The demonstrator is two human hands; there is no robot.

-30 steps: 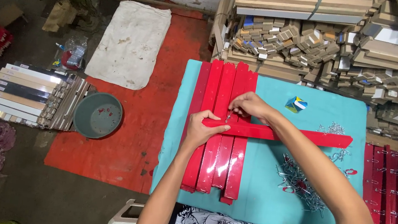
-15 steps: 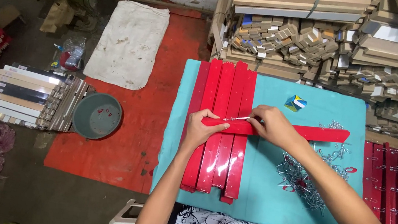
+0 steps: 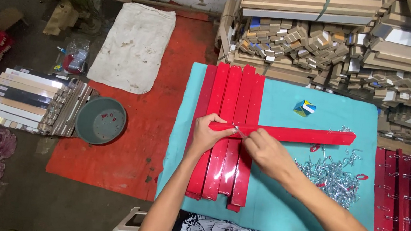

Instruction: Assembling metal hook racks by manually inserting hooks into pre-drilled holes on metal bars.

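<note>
A long red strip (image 3: 307, 136) lies crosswise on a row of red strips (image 3: 228, 97) that run lengthwise on the teal table (image 3: 336, 113). My left hand (image 3: 210, 131) grips the left end of the crosswise strip. At that same end my right hand (image 3: 264, 150) pinches a small silvery metal piece (image 3: 237, 130) against the strip. A pile of silvery metal hooks (image 3: 331, 174) lies to the right of my right hand.
A small blue box (image 3: 304, 108) sits on the table behind the strip. Finished red strips with hooks (image 3: 401, 199) lie at the right. Stacked wood offcuts (image 3: 329, 44) fill the back. On the floor at the left are a grey bucket (image 3: 101, 120) and bundled strips (image 3: 30, 99).
My right hand has moved from the far side of the strip down to its left end, beside my left hand. The left hand has stayed on the strip.
</note>
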